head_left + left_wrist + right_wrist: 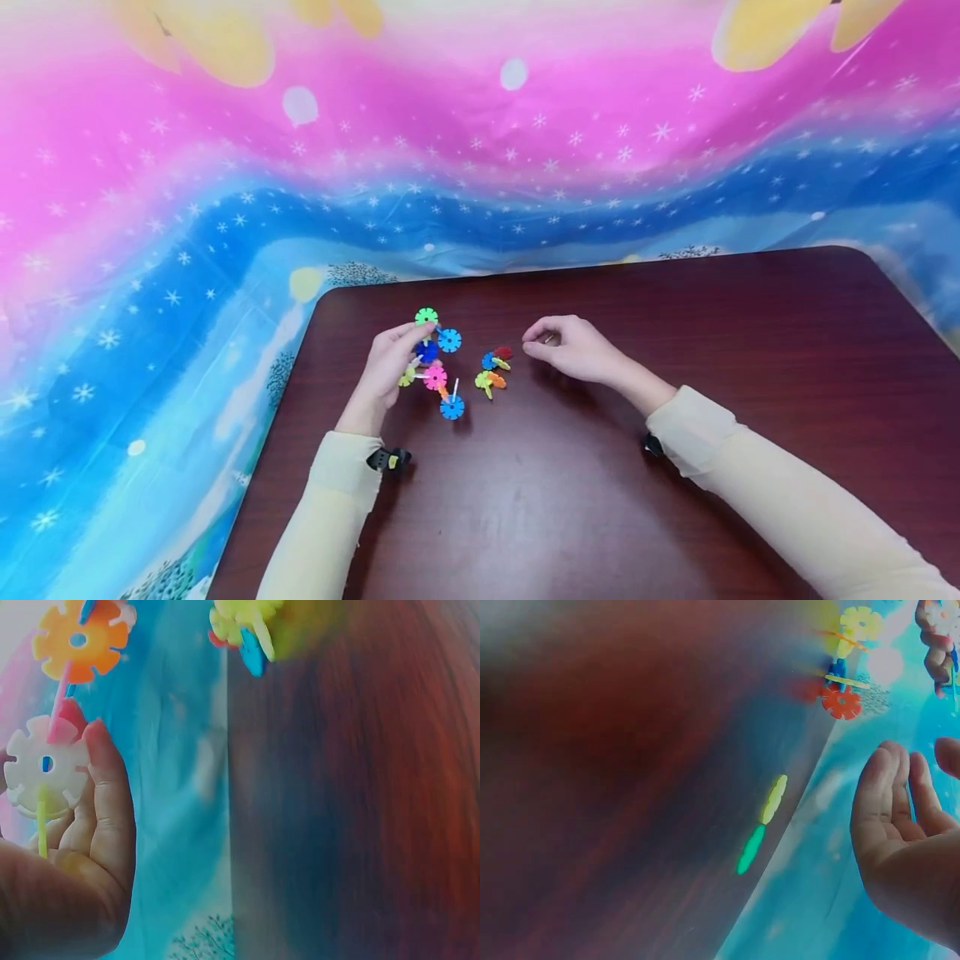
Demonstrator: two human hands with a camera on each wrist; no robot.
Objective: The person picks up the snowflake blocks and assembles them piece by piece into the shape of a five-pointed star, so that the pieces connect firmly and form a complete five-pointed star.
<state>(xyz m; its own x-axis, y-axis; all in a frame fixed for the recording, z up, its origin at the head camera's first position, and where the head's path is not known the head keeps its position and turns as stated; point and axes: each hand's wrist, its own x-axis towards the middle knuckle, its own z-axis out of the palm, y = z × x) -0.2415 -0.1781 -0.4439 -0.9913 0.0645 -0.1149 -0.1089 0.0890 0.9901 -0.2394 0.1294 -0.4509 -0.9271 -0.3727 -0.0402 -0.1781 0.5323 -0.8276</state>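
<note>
My left hand (390, 360) grips a linked structure of notched plastic discs, in green, blue, pink, white, yellow and orange. Its pink disc (435, 377) and lower blue disc (452, 407) stick out below the fingers. Up close in the left wrist view, a white disc (46, 766) sits against the fingers, with an orange disc (81, 641) joined above it. My right hand (572, 346) hovers over the table right of the small disc clusters. Its fingers are loosely bent, the thumb apart from them, with nothing between them in the right wrist view.
Two small clusters of joined discs lie mid-table: one red, blue and yellow (491, 361), one yellow-green and orange (484, 381). A yellow disc (775, 799) and a green disc (751, 850) lie beyond my right hand. A patterned cloth (480, 192) hangs behind the dark table (555, 500).
</note>
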